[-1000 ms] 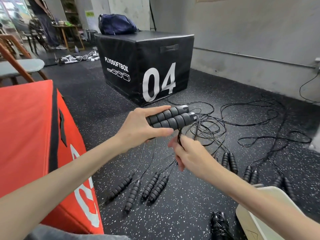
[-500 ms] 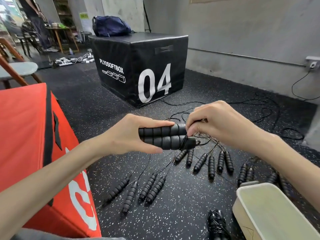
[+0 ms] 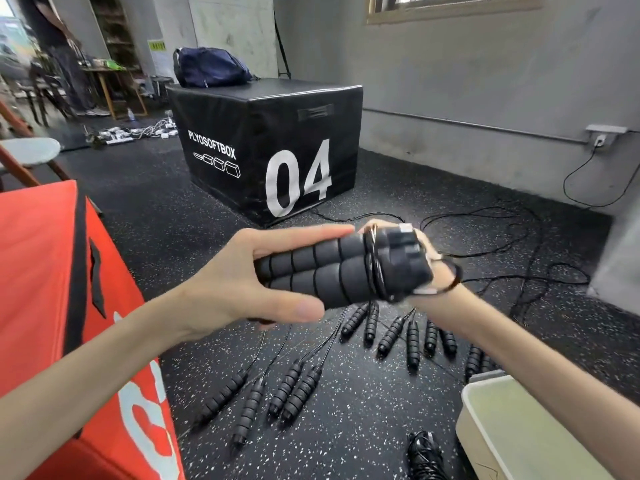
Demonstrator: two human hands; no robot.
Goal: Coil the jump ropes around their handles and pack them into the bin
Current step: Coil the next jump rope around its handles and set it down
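My left hand (image 3: 242,282) grips a pair of black foam jump rope handles (image 3: 332,271) held side by side in front of me. A few turns of thin black rope (image 3: 373,271) circle the handles near their right end. My right hand (image 3: 427,258) is mostly hidden behind the handle ends, with a loop of that rope around its fingers. Several more black handles (image 3: 391,336) lie in a row on the floor below, their ropes (image 3: 512,265) tangled toward the wall. The cream bin (image 3: 512,431) sits at the lower right.
A red plyo box (image 3: 52,306) stands close on my left. A black plyo box (image 3: 270,147) marked 04 stands ahead with a blue bag (image 3: 207,69) on top. One coiled jump rope (image 3: 424,459) lies on the floor beside the bin. A person stands far back left.
My right hand swung from below the handles up over them and round behind their right end, laying rope turns on. The camera came closer to the handles.
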